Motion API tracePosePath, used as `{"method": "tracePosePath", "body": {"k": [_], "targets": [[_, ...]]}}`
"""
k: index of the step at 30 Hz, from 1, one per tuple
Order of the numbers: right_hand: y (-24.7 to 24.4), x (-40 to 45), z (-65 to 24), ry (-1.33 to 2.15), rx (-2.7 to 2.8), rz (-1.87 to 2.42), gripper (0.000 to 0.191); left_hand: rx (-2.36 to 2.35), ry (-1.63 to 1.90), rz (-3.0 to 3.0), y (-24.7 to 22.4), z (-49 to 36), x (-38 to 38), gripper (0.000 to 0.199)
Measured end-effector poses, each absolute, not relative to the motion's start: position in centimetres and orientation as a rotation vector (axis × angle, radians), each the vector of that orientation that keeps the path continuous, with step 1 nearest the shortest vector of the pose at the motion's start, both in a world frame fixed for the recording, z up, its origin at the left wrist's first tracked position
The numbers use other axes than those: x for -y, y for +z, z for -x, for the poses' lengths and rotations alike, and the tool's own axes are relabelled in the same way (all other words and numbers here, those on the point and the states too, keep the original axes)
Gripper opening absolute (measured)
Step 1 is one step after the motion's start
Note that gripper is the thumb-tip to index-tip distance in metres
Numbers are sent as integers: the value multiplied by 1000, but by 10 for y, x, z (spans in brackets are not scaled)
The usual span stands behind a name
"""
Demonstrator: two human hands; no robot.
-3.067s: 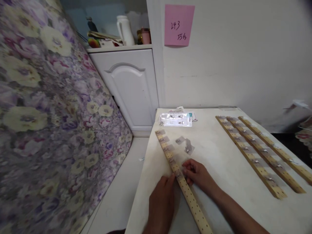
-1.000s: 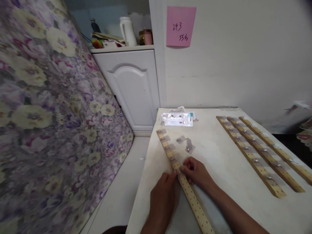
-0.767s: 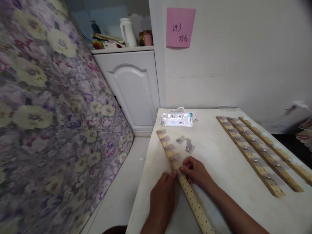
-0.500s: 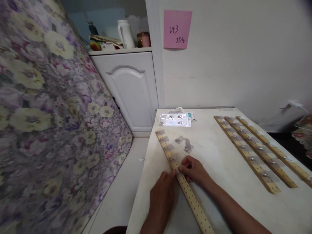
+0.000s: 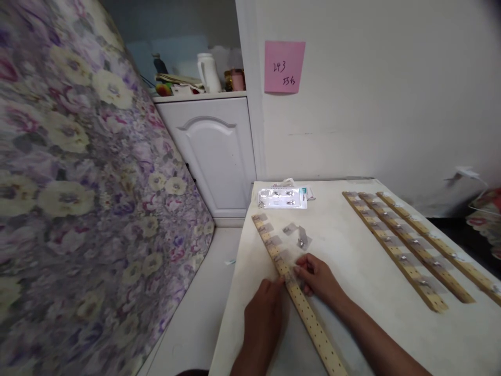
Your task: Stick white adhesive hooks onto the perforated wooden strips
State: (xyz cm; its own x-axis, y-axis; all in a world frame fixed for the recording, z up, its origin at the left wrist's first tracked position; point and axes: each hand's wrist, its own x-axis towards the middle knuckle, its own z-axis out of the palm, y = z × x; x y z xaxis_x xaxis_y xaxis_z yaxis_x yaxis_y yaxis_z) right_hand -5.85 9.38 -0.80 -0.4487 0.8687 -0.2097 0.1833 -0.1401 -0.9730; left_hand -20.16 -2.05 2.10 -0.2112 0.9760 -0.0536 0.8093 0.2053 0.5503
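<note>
A long wooden strip (image 5: 307, 313) with rows of small holes runs diagonally over the table. Several clear adhesive hooks (image 5: 269, 227) sit along its far half. My left hand (image 5: 264, 313) is closed at the strip's left edge, its fingertips touching the wood. From the right, my right hand (image 5: 318, 275) pinches the edge of a clear adhesive hook (image 5: 290, 277) that lies across the strip; its outline is partly hidden by the fingers. Beyond my right hand, loose clear hooks (image 5: 302, 240) lie on the table.
Three more wooden strips (image 5: 395, 250) with clear hooks lie on the right side of the white table (image 5: 332, 324). A blister pack of hooks (image 5: 282, 198) rests at the back edge. A floral curtain (image 5: 97, 209) hangs at left, beside a white cabinet (image 5: 219, 156).
My right hand has drawn slightly back from the strip, the clear hook's edge still at its fingertips. My left hand stays at the strip. The camera view has tilted up a little.
</note>
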Motion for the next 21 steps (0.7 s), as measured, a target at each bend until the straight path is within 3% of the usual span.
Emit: {"method": "tracePosePath", "body": {"k": [9,16,21], "targets": [[1,-147,28,899,1718,1282,23,-2053,812,-1532,22,203,21,37],[2,-202,53,802,1796,1420,39,-2069,750,-1516,29,201,19,38],[-1,-205,60,817,1787,1519,25,-2093,705,-1534,26,202,17,38]]}}
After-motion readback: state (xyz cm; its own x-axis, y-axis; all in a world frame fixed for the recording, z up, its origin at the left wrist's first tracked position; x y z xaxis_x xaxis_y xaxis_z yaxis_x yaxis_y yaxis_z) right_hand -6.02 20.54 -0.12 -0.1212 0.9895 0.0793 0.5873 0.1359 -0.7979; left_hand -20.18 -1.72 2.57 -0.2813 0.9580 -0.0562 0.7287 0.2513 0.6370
